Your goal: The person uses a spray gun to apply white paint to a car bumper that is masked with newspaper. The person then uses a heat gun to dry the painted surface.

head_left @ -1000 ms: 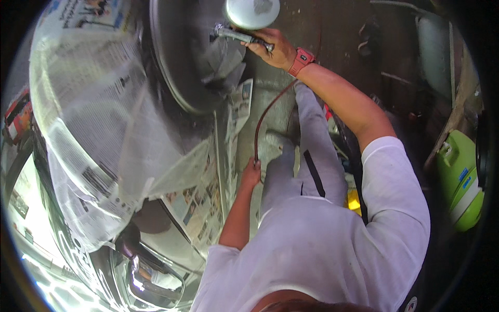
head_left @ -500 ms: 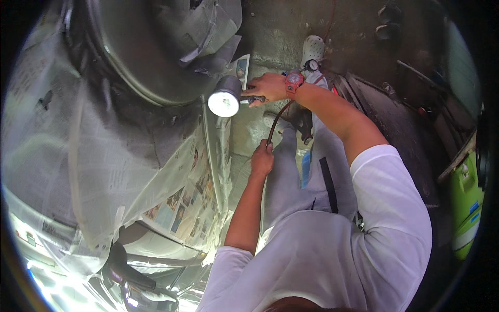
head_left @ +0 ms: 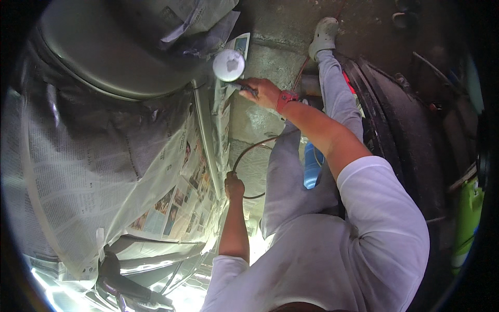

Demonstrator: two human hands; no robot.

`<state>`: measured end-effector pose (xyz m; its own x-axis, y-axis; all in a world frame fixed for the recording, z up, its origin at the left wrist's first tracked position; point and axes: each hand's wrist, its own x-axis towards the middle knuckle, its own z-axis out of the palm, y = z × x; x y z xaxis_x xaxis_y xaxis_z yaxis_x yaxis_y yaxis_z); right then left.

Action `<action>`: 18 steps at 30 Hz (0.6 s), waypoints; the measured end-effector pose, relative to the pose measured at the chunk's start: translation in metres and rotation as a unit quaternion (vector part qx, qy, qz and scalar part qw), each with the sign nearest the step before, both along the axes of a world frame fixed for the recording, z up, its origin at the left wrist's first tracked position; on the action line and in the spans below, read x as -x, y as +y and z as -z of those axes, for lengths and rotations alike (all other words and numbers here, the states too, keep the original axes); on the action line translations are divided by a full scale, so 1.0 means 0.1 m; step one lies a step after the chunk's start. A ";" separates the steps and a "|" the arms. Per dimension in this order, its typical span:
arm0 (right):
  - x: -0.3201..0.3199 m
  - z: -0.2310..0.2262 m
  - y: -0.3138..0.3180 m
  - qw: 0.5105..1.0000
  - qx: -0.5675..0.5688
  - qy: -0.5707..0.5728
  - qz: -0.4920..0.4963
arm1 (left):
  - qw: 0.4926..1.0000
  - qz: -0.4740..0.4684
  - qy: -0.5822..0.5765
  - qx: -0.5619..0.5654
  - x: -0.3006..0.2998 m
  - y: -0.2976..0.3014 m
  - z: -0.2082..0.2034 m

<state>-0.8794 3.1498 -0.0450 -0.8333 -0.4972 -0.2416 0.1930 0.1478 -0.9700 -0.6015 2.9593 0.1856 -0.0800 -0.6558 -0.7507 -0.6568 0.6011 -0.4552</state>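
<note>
My right hand [head_left: 261,93], with a red watch on its wrist, is closed round the handle of a paint spray gun [head_left: 229,65]. The gun's round cup shows a whitish face with a greyish patch in it. It is held beside the lower edge of a smooth dark grey car panel [head_left: 119,49]. A thin reddish-brown air hose [head_left: 251,147] curves across in front of my legs to my left hand [head_left: 234,185], which is closed round it, low beside the masked car side. The gun's nozzle is hard to make out.
Newspaper sheets [head_left: 88,151] and thin plastic mask the car at left. A metal strip [head_left: 206,138] runs along their edge. On the right lies a large dark curved panel [head_left: 395,135]. A bright green container [head_left: 468,218] stands at the far right. A blue object [head_left: 313,164] shows between my legs.
The spray gun and my right hand have moved up and away from me, toward the panel. My left hand has shifted left and nearer with the hose. My stance has widened, one foot stepping farther forward.
</note>
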 end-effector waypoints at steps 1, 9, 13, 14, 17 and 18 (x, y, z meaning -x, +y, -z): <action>-0.10 -0.01 -0.03 0.999 0.000 -0.025 -0.033 | 1.000 -0.002 -0.011 -0.008 -0.04 -0.02 0.01; 0.06 -0.18 0.11 0.997 0.069 -0.014 0.016 | 0.996 -0.007 0.074 -0.053 -0.08 0.26 0.31; 0.18 -0.46 0.27 0.990 -0.051 0.131 -0.007 | 0.994 -0.032 0.097 -0.031 -0.05 0.26 0.30; 0.14 -0.54 0.26 0.989 -0.044 0.143 0.004 | 0.995 -0.040 0.089 -0.025 0.01 0.25 0.26; -0.04 -0.81 0.23 0.987 -0.027 0.157 -0.001 | 0.994 -0.036 0.092 -0.049 0.16 0.23 0.12; -0.10 -0.94 0.20 0.988 -0.023 0.149 -0.026 | 0.995 -0.021 0.083 -0.046 0.15 0.22 0.09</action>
<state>-0.8695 3.1696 0.0492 -0.8445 -0.5355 -0.0119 -0.1101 0.1953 -0.9745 -0.6160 2.9811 0.1764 -0.1819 -0.5909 -0.7860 -0.7435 0.6058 -0.2833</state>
